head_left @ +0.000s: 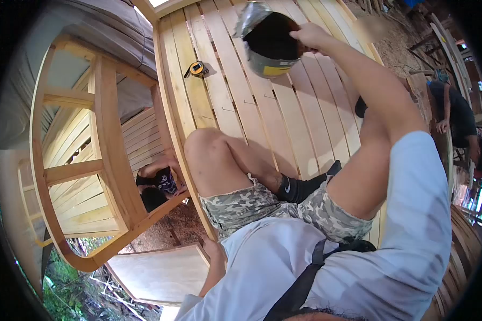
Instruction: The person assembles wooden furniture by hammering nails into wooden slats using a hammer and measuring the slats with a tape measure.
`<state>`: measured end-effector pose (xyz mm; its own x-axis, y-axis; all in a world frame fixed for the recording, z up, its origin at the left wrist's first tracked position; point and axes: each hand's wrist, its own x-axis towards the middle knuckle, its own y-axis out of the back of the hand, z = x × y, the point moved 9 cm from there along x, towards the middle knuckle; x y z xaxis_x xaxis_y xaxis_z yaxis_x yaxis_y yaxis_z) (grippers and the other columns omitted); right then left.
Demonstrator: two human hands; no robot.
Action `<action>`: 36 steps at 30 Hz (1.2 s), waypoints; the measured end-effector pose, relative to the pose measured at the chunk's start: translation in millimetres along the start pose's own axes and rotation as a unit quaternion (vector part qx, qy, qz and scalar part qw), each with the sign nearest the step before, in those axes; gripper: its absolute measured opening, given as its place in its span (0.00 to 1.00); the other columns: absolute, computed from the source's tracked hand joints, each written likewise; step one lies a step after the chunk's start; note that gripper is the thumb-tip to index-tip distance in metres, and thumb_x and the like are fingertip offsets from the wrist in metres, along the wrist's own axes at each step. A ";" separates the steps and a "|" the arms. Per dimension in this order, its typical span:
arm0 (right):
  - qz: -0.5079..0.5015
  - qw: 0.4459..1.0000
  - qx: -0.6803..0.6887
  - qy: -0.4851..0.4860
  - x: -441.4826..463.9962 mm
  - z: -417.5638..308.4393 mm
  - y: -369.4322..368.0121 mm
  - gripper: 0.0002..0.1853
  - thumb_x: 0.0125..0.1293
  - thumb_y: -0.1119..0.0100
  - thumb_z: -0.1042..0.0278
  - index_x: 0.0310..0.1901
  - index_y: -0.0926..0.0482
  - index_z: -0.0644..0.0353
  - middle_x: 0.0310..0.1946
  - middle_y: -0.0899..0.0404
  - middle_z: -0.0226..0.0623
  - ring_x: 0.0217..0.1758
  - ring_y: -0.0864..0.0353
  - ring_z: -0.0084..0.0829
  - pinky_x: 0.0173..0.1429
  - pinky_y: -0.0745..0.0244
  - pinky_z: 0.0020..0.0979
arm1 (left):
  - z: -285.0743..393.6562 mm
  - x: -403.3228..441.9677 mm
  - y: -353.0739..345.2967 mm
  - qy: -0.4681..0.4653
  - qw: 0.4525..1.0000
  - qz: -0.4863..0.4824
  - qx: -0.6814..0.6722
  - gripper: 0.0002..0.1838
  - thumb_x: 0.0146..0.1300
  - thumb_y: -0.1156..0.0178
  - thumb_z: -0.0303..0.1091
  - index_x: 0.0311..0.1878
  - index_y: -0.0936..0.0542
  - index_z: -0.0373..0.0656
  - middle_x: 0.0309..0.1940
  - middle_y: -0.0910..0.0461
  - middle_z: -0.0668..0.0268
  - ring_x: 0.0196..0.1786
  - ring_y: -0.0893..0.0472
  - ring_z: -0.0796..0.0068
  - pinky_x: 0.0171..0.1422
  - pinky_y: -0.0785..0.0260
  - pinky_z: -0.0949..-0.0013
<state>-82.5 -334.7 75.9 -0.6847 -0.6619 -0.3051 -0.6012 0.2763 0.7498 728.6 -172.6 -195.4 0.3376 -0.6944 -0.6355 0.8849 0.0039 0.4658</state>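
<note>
My right hand (pixel 309 39) is closed on the rim of a metal can (pixel 270 65) with a yellow patch on its label. The can is tilted, its dark inside facing me, and crumpled foil (pixel 251 17) stands up at its mouth. What lies inside is too dark to make out. Beneath the can are the pale slats (pixel 284 123) of a wooden platform, where I sit. Several nails (pixel 249 102) lie on the slats. My left hand (pixel 214 250) is down at the platform's side rail, near a flat wooden panel (pixel 166 273); its fingers are mostly hidden.
A yellow and black tape measure (pixel 198 68) lies on the slats. To the left stands a wooden frame (pixel 110 144) with crossbars. A person (pixel 158 182) is low beside it, and another person (pixel 458 112) is at the far right among timber.
</note>
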 end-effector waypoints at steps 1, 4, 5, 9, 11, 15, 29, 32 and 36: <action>-0.033 0.999 0.033 0.012 11.9 -0.1 -16.9 0.17 0.70 0.43 0.54 0.38 0.17 0.61 0.20 0.23 0.35 0.16 0.29 0.26 0.19 0.34 0.31 | 17.1 -20.4 2.6 0.018 0.999 0.043 0.027 0.37 0.73 0.55 0.59 0.54 0.22 0.25 0.51 0.19 0.46 0.53 0.21 0.51 0.61 0.33 0.58; -0.052 0.998 0.004 0.045 5.9 -11.1 -35.5 0.19 0.70 0.44 0.51 0.49 0.16 0.57 0.24 0.21 0.33 0.22 0.23 0.25 0.25 0.27 0.30 | 40.0 -44.6 9.6 0.044 0.986 0.107 0.123 0.37 0.72 0.54 0.58 0.55 0.23 0.24 0.51 0.19 0.43 0.53 0.21 0.50 0.61 0.33 0.58; -0.051 0.998 0.007 0.046 -12.7 -13.7 -28.8 0.19 0.69 0.44 0.51 0.50 0.16 0.56 0.25 0.21 0.33 0.23 0.22 0.25 0.26 0.26 0.30 | 46.1 -41.9 14.7 0.053 0.972 0.138 0.184 0.34 0.74 0.54 0.54 0.59 0.25 0.24 0.52 0.20 0.45 0.53 0.22 0.50 0.62 0.34 0.58; -0.097 0.992 -0.014 0.083 -79.1 2.0 34.0 0.21 0.68 0.44 0.53 0.55 0.19 0.58 0.35 0.18 0.31 0.34 0.21 0.23 0.35 0.24 0.27 | 9.6 19.0 20.2 0.025 0.981 0.079 0.173 0.28 0.71 0.49 0.47 0.49 0.24 0.21 0.46 0.19 0.44 0.47 0.21 0.55 0.55 0.31 0.59; 0.043 0.994 0.061 0.076 -108.7 54.9 98.0 0.22 0.68 0.43 0.53 0.57 0.19 0.58 0.36 0.17 0.30 0.36 0.21 0.22 0.37 0.25 0.25 | 40.9 14.8 6.9 0.009 0.992 0.026 0.122 0.26 0.71 0.48 0.45 0.47 0.23 0.22 0.44 0.19 0.46 0.44 0.21 0.57 0.53 0.31 0.60; 0.396 0.915 0.067 -0.022 -247.1 238.4 181.3 0.21 0.70 0.45 0.53 0.52 0.17 0.63 0.36 0.17 0.35 0.37 0.21 0.24 0.42 0.26 0.29 | 211.6 -8.1 -69.2 -0.201 0.978 -0.048 0.013 0.23 0.70 0.46 0.41 0.42 0.23 0.22 0.40 0.18 0.49 0.40 0.21 0.61 0.49 0.29 0.61; -0.210 0.757 0.279 -0.552 -582.9 443.5 -210.4 0.34 0.66 0.47 0.35 0.52 0.20 0.65 0.41 0.16 0.53 0.41 0.14 0.42 0.42 0.17 0.49 | 565.1 -195.5 -561.3 -0.735 0.230 -0.225 0.597 0.20 0.69 0.50 0.40 0.54 0.21 0.34 0.51 0.20 0.40 0.55 0.22 0.37 0.58 0.29 0.46; -0.189 0.815 0.228 -0.498 -563.5 416.1 -222.6 0.24 0.57 0.31 0.55 0.46 0.19 0.70 0.37 0.14 0.48 0.41 0.13 0.43 0.43 0.16 0.47 | 542.9 -162.0 -600.0 -0.716 0.235 -0.213 0.622 0.20 0.68 0.49 0.40 0.54 0.21 0.34 0.51 0.20 0.41 0.55 0.21 0.39 0.58 0.28 0.47; -0.179 0.837 0.197 -0.478 -559.5 448.8 -264.4 0.28 0.60 0.32 0.52 0.51 0.18 0.71 0.43 0.14 0.51 0.45 0.14 0.43 0.46 0.19 0.41 | 531.0 -127.3 -624.2 -0.704 0.253 -0.195 0.635 0.20 0.67 0.48 0.40 0.53 0.20 0.35 0.51 0.19 0.42 0.55 0.21 0.41 0.58 0.27 0.49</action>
<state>274.7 275.3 -215.2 -0.3357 0.0568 -0.9403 -0.7982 0.5128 0.3160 -37.2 -468.8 -78.3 -0.9349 -0.0362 -0.3530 -0.3547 0.1238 0.9267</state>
